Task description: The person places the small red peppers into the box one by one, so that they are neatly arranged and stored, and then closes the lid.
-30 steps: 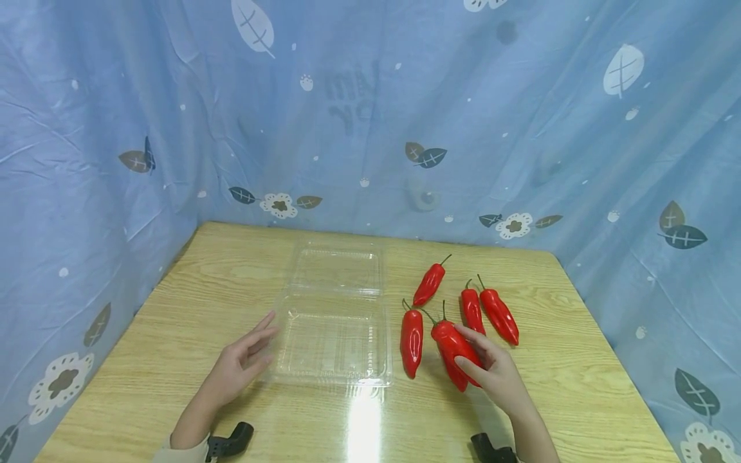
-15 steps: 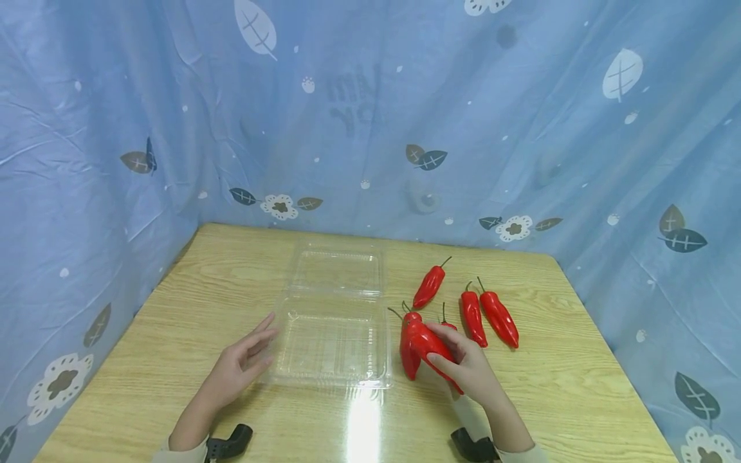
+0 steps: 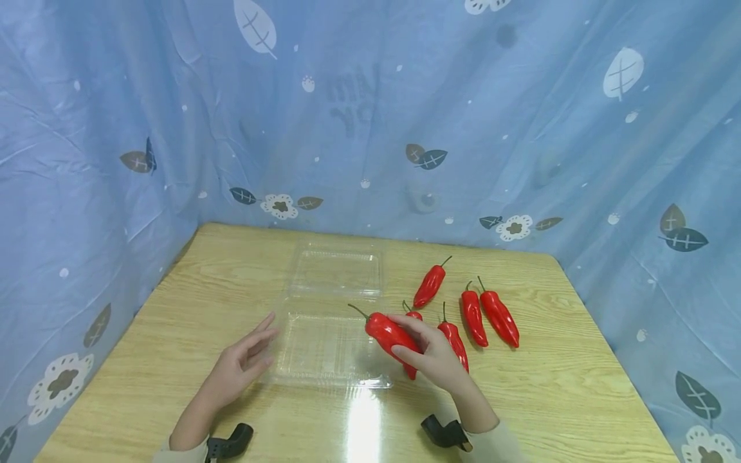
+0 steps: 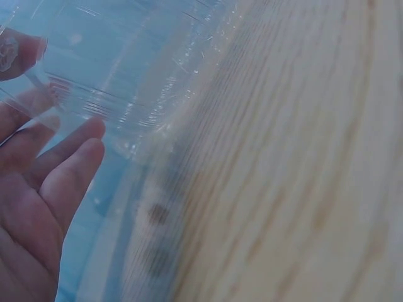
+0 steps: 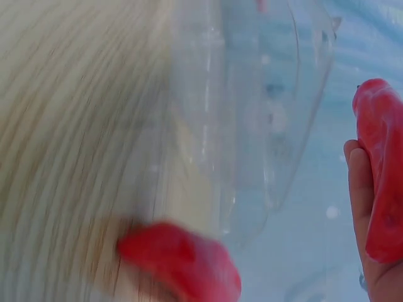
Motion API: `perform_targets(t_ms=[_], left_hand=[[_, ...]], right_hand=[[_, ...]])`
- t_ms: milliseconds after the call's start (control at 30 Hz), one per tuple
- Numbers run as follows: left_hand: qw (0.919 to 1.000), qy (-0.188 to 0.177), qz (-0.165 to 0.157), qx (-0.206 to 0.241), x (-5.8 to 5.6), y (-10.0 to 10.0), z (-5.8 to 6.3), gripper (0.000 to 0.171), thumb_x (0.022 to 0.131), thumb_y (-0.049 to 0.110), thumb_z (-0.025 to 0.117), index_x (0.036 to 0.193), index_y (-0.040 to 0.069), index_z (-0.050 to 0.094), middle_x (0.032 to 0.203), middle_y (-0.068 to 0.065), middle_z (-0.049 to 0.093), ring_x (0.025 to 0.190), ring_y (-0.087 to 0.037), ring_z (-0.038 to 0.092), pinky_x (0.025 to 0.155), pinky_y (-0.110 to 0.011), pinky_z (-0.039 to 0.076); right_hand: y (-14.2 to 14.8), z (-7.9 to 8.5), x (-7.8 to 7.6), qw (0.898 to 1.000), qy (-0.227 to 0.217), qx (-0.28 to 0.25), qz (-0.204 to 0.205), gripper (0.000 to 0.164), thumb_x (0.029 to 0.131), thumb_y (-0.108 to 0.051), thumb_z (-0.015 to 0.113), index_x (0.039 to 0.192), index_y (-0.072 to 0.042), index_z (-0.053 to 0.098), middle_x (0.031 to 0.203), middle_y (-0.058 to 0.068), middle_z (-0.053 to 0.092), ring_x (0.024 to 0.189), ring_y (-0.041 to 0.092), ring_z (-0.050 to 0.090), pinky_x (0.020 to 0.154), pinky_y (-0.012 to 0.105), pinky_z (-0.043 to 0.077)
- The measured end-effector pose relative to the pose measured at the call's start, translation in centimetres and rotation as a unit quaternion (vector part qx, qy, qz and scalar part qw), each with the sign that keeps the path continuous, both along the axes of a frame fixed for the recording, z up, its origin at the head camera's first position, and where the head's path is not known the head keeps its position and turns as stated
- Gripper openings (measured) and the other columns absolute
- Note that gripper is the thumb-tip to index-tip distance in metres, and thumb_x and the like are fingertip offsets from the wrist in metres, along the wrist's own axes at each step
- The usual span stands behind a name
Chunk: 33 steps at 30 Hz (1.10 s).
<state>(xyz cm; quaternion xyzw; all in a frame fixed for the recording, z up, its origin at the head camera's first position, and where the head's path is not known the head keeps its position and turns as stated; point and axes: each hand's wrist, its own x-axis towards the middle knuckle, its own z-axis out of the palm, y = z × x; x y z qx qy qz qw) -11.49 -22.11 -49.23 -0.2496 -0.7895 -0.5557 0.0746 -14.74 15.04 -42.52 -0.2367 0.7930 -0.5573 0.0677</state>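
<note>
My right hand grips a large red chili pepper between thumb and fingers, its green stem pointing left. The pepper overlaps the right side of a clear plastic clamshell box, whose lid lies open at the back. In the right wrist view the same pepper lies along the fingers. My left hand has relaxed fingers right at the box's left wall; the left wrist view shows its fingertips against the clear plastic. Another red pepper is partly hidden behind the right hand.
Several red peppers lie on the wooden table right of the box: one at the back, one beside the right hand, and a close pair, the left pepper and the right pepper. A blue patterned curtain surrounds the table.
My right hand has lifted the pepper from the group and carried it left to the box's right side, uncovering another pepper on the table. The left hand has stayed in place.
</note>
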Motion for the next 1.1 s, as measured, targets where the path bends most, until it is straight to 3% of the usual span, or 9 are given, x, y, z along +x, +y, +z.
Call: perform_targets(t_ms=[400, 533, 633, 767, 867, 1100], left_hand=[[1.0000, 0.003, 0.003, 0.001, 0.0, -0.1, 0.1, 0.042, 0.090, -0.007, 0.056, 0.131, -0.014, 0.045, 0.150, -0.031, 0.023, 0.129, 0.003, 0.040, 0.102, -0.011, 0.039], [0.9999, 0.009, 0.013, -0.007, 0.0, 0.0, -0.1, 0.042, 0.090, -0.007, 0.056, 0.130, -0.010, 0.047, 0.151, -0.028, 0.025, 0.130, -0.001, 0.042, 0.102, -0.010, 0.039], [0.9997, 0.011, 0.021, -0.009, -0.1, 0.0, -0.3, 0.042, 0.089, -0.007, 0.057, 0.130, -0.008, 0.048, 0.151, -0.026, 0.027, 0.130, -0.003, 0.043, 0.102, -0.010, 0.039], [0.9996, 0.010, 0.024, -0.010, -0.1, 0.0, -0.3, 0.042, 0.089, -0.006, 0.058, 0.130, -0.008, 0.049, 0.151, -0.026, 0.027, 0.130, -0.005, 0.044, 0.101, -0.010, 0.039], [0.9996, 0.011, 0.021, -0.013, -0.1, 0.0, -0.1, 0.042, 0.090, -0.006, 0.057, 0.130, -0.007, 0.049, 0.151, -0.026, 0.027, 0.130, -0.004, 0.043, 0.101, -0.010, 0.039], [0.9998, 0.008, 0.017, -0.009, 0.1, 0.1, 0.2, 0.042, 0.090, -0.007, 0.057, 0.130, -0.010, 0.048, 0.150, -0.028, 0.026, 0.130, -0.001, 0.042, 0.101, -0.009, 0.039]], right_hand=[[-3.8, -0.5, -0.8, 0.999, -0.003, -0.027, 0.046, 0.046, 0.089, -0.011, 0.065, 0.133, -0.010, 0.053, 0.123, 0.015, 0.061, 0.103, 0.018, 0.060, 0.084, 0.025, 0.055], [-4.6, -0.9, -1.0, 0.998, -0.001, -0.037, 0.056, 0.045, 0.089, -0.008, 0.064, 0.133, -0.009, 0.053, 0.122, 0.015, 0.062, 0.102, 0.015, 0.060, 0.082, 0.025, 0.055], [-5.2, 0.1, -0.6, 0.998, -0.002, -0.038, 0.058, 0.045, 0.088, -0.004, 0.063, 0.132, -0.005, 0.053, 0.121, 0.018, 0.061, 0.101, 0.016, 0.059, 0.083, 0.025, 0.054], [-5.7, 0.1, -0.8, 0.998, -0.004, -0.030, 0.057, 0.045, 0.089, -0.006, 0.063, 0.133, -0.005, 0.052, 0.122, 0.017, 0.061, 0.103, 0.017, 0.058, 0.084, 0.025, 0.054], [-5.9, -1.2, -1.4, 0.998, -0.006, -0.028, 0.059, 0.046, 0.089, -0.012, 0.065, 0.134, -0.010, 0.052, 0.123, 0.014, 0.061, 0.104, 0.018, 0.059, 0.084, 0.025, 0.054], [-6.6, -1.9, -1.7, 0.997, -0.039, -0.013, 0.064, 0.046, 0.090, -0.016, 0.064, 0.134, -0.013, 0.053, 0.126, 0.011, 0.060, 0.105, 0.020, 0.058, 0.085, 0.024, 0.053]])
